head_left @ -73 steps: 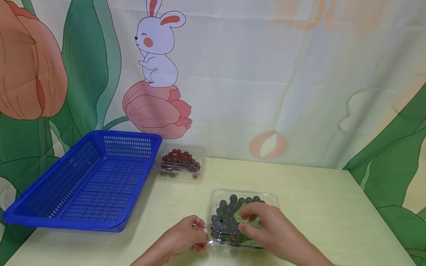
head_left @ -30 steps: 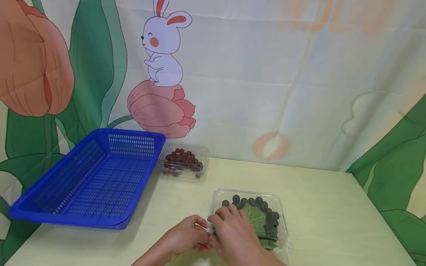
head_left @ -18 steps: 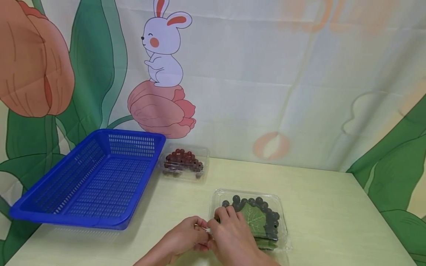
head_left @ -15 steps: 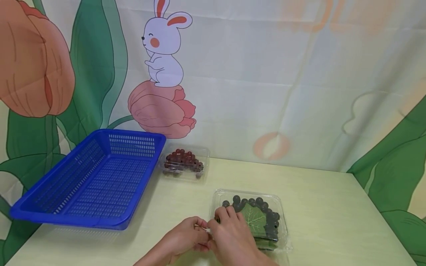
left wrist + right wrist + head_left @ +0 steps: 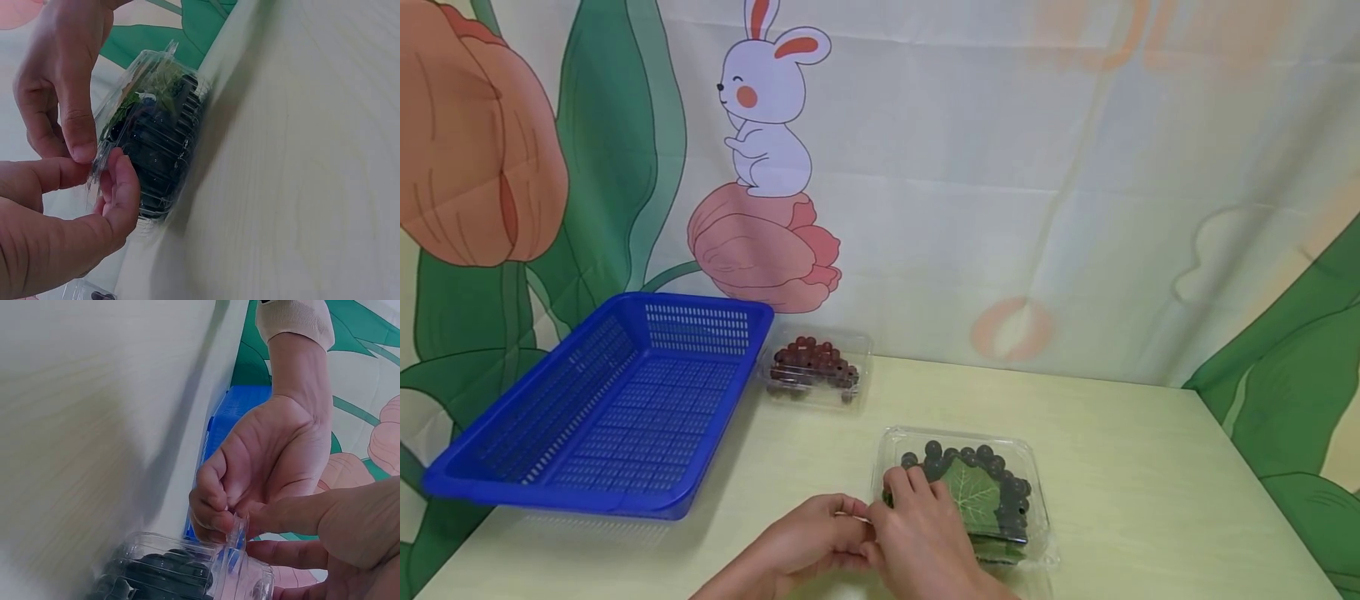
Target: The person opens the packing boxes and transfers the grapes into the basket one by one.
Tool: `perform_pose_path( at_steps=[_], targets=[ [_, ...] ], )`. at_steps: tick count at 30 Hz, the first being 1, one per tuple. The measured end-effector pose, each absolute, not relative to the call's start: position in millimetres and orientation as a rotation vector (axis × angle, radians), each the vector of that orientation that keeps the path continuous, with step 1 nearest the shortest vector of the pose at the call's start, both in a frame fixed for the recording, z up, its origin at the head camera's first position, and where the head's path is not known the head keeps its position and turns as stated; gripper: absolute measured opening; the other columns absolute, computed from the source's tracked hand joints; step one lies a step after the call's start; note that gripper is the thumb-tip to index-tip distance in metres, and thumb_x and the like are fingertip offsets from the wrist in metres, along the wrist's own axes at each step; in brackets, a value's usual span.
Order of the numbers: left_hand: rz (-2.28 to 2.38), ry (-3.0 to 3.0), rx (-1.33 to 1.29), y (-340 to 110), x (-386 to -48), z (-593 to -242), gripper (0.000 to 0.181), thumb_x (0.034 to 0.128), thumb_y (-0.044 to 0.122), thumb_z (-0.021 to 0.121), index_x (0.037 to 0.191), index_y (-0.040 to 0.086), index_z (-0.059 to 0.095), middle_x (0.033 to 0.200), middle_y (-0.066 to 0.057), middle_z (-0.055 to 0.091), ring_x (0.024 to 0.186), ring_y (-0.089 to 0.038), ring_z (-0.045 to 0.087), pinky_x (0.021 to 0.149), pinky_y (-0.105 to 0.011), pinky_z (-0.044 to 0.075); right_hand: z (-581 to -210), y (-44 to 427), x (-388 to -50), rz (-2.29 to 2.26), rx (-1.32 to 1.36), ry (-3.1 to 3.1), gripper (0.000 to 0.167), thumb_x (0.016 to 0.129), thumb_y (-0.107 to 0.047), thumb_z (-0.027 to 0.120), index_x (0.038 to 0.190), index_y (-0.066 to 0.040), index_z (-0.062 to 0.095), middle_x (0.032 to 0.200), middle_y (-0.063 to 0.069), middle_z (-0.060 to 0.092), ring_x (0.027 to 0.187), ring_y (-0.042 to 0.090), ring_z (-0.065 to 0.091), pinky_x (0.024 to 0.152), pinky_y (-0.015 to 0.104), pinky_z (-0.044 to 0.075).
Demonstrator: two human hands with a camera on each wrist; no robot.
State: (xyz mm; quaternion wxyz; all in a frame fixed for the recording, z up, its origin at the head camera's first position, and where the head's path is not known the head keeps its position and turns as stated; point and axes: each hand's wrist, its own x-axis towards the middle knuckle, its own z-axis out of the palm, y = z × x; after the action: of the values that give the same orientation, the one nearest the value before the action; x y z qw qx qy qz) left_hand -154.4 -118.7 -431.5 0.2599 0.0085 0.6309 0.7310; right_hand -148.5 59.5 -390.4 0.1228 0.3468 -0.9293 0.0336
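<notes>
A closed-looking clear plastic box (image 5: 1033, 467) of dark grapes (image 5: 985, 454) with a green leaf (image 5: 972, 493) stands at the front of the table. My left hand (image 5: 812, 533) pinches the rim at its left front corner between thumb and fingers. My right hand (image 5: 925, 529) lies over the box's left part, thumb and fingers on the same edge, touching my left fingertips. In the left wrist view, the clear rim (image 5: 95, 178) shows between the fingers of both hands. The right wrist view has the plastic tab (image 5: 237, 531) between the fingertips.
A blue perforated basket (image 5: 685, 492) stands at the left. Just right of it, near the back edge, is a clear box of red grapes (image 5: 812, 362). A printed cloth (image 5: 910, 167) with a rabbit and flowers hangs behind the table (image 5: 1120, 467).
My right hand has moved left from above the leaf to the box's left edge, beside my left hand. My left hand has stayed at that corner and turned slightly.
</notes>
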Motion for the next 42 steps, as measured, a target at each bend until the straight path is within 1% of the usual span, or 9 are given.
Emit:
perform_pose_path(
  at_steps=[4,7,13,16,24,28,33,37,42],
  targets=[
    [1.963,1.658,0.037,-122.5,-155.2,-430.4,0.034,0.0933,0.001,0.055,0.124,-0.01,0.048,0.106,-0.014,0.07,0.088,-0.017,0.068,0.086,-0.035,0.057,-390.7,59.7,-148.1,0.104,1.01,-2.716,0.023,0.087,-0.04,0.082,0.091,-0.018,0.077,0.108,0.003,0.055,0.094,0.021,0.047,0.073,0.039,0.045],
    [1.968,1.626,0.044,-125.3,-155.5,-430.1,0.034,0.098,0.002,0.054,0.129,-0.011,0.047,0.106,-0.013,0.069,0.087,-0.015,0.068,0.086,-0.033,0.057,-391.0,59.0,-148.1,0.105,1.003,-2.702,0.025,0.086,-0.041,0.083,0.089,-0.017,0.077,0.104,0.002,0.054,0.093,0.019,0.047,0.073,0.039,0.045],
    [1.982,1.595,0.026,-128.1,-155.9,-431.3,0.04,0.096,-0.002,0.055,0.133,-0.013,0.044,0.112,-0.016,0.07,0.091,-0.018,0.07,0.088,-0.035,0.058,-391.3,56.1,-149.4,0.093,0.991,-2.698,0.027,0.084,-0.042,0.084,0.083,-0.018,0.074,0.091,-0.002,0.045,0.084,0.017,0.041,0.068,0.034,0.04],
    [1.988,1.574,0.018,-129.2,-156.1,-432.8,0.041,0.0981,-0.002,0.055,0.135,-0.014,0.043,0.115,-0.017,0.069,0.093,-0.018,0.07,0.089,-0.035,0.057,-391.3,55.6,-149.8,0.087,0.992,-2.716,0.028,0.084,-0.043,0.084,0.084,-0.018,0.074,0.089,-0.002,0.044,0.083,0.017,0.039,0.067,0.033,0.038],
    [2.019,1.513,0.019,-130.4,-156.2,-436.4,0.04,0.1007,-0.003,0.055,0.137,-0.015,0.043,0.112,-0.015,0.069,0.091,-0.015,0.069,0.089,-0.034,0.057,-393.5,56.1,-149.7,0.075,0.99,-2.67,0.029,0.083,-0.043,0.085,0.085,-0.016,0.075,0.089,-0.002,0.044,0.083,0.017,0.041,0.067,0.03,0.039],
    [2.027,1.487,0.02,-130.6,-156.7,-437.1,0.039,0.1004,-0.005,0.055,0.136,-0.013,0.042,0.107,-0.011,0.07,0.09,-0.015,0.069,0.09,-0.035,0.057,-395.3,56.5,-149.7,0.081,0.99,-2.637,0.026,0.083,-0.041,0.085,0.084,-0.016,0.076,0.088,-0.002,0.044,0.081,0.017,0.04,0.066,0.029,0.039],
    [2.028,1.48,0.034,-130.2,-157.3,-438.0,0.039,0.0985,-0.008,0.055,0.135,-0.012,0.043,0.1,-0.008,0.071,0.088,-0.014,0.069,0.09,-0.035,0.057,-395.6,56.9,-149.8,0.084,0.999,-2.626,0.027,0.084,-0.042,0.085,0.084,-0.017,0.076,0.088,-0.002,0.044,0.081,0.016,0.039,0.066,0.029,0.04],
    [2.029,1.483,0.037,-129.6,-157.8,-438.6,0.038,0.0971,-0.009,0.056,0.133,-0.012,0.045,0.099,-0.008,0.071,0.088,-0.014,0.069,0.088,-0.034,0.057,-396.0,57.2,-150.2,0.083,1.01,-2.611,0.029,0.083,-0.044,0.086,0.084,-0.016,0.076,0.087,-0.002,0.044,0.081,0.016,0.04,0.066,0.029,0.042],
    [2.025,1.487,0.046,-130.4,-158.3,-439.9,0.031,0.0974,-0.008,0.056,0.128,-0.011,0.049,0.1,-0.009,0.069,0.088,-0.014,0.068,0.087,-0.033,0.057,-398.4,57.0,-150.7,0.073,1.023,-2.572,0.027,0.082,-0.04,0.086,0.083,-0.015,0.077,0.086,-0.001,0.044,0.079,0.015,0.04,0.065,0.027,0.041]
  ],
)
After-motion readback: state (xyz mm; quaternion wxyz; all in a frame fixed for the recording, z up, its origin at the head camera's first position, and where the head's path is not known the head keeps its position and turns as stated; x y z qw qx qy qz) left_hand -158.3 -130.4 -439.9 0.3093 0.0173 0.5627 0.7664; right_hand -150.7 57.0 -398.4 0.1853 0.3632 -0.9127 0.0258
